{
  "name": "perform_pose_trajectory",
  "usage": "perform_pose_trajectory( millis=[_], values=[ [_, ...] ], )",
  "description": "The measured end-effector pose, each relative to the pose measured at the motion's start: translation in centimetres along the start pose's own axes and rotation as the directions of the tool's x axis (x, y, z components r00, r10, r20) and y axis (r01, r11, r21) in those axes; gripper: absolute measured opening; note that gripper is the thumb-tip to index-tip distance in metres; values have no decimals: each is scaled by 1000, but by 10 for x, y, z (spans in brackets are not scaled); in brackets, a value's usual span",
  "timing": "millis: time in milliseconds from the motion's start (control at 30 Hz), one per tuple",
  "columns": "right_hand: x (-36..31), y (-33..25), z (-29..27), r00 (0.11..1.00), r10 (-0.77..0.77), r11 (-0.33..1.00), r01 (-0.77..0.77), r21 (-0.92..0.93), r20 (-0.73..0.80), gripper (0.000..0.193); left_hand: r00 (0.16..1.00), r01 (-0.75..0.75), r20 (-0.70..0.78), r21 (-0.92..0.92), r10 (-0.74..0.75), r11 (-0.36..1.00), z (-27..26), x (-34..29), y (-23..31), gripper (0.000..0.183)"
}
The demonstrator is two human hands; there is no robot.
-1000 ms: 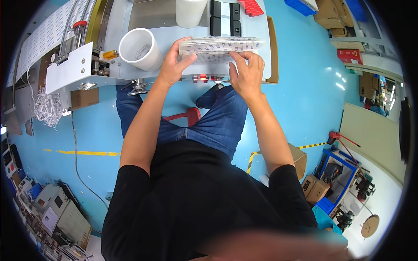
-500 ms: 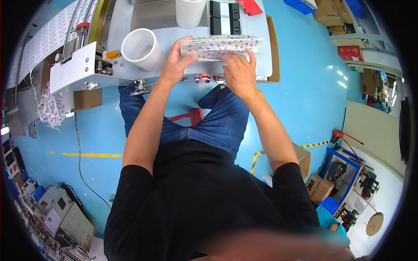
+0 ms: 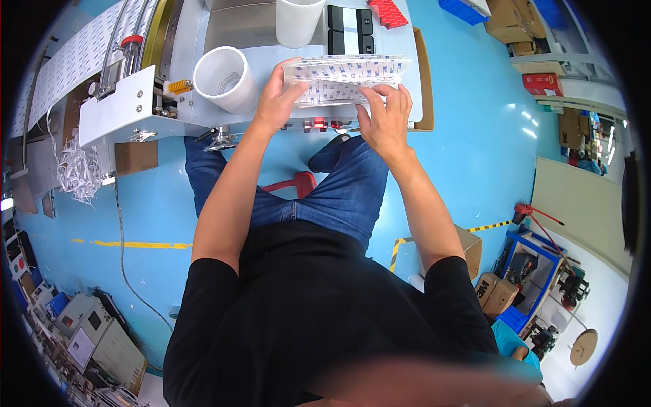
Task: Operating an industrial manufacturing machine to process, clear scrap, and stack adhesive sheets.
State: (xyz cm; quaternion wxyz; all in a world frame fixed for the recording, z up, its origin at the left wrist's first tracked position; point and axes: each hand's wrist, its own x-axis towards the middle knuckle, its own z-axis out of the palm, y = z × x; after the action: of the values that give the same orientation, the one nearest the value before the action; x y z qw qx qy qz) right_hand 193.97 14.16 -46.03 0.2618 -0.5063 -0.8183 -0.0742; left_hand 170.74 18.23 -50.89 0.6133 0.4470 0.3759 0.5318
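Note:
A thin stack of white sheets (image 3: 332,91) with small blue print is held up over the near edge of a machine's worktop. My left hand (image 3: 277,100) is closed on the stack's left end, its thumb on the front sheet. A gap shows between the front sheet and those behind. My right hand (image 3: 386,122) is at the stack's right half, fingers bent and spread, with the index fingertip touching the front sheet. Whether it pinches a sheet is hard to see. To the left of my left hand stands a white roll core (image 3: 227,80), hollow and tilted.
Behind the stack are a second white cylinder (image 3: 297,24), black blocks (image 3: 350,30) and a red piece (image 3: 388,12). At left a printed web (image 3: 88,51) runs by the machine's white side plate (image 3: 119,108). A cardboard box (image 3: 424,81) flanks the worktop's right edge.
My right hand has shifted right along the stack and its fingers have spread. The front sheet has tipped down toward me, widening the gap. My left hand keeps its hold.

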Motion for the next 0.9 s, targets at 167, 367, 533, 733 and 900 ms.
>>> perform_pose_trajectory(
  millis=[167, 367, 533, 733, 900],
  values=[
    [5, 2, -10, 995, -52, 998, 48, 50, 81, 53, 1000, 4, -8, -36, -4, 999, -1, 0, 0, 53],
    [23, -2, -3, 916, -243, 960, 181, 212, 320, 45, 1000, 10, 5, -15, -9, 1000, -4, 2, -3, 55],
    [34, 5, -16, 905, -235, 955, 148, 256, 354, 43, 1000, 13, 18, 205, -17, 979, -12, 1, -3, 61],
    [14, 13, -12, 921, -207, 963, 131, 237, 329, 39, 989, -105, -64, 311, 131, 944, -7, -1, -6, 57],
    [5, 15, -18, 925, -244, 958, 183, 219, 292, 35, 998, -34, -30, 366, 48, 930, -16, 1, -4, 55]
  ],
)
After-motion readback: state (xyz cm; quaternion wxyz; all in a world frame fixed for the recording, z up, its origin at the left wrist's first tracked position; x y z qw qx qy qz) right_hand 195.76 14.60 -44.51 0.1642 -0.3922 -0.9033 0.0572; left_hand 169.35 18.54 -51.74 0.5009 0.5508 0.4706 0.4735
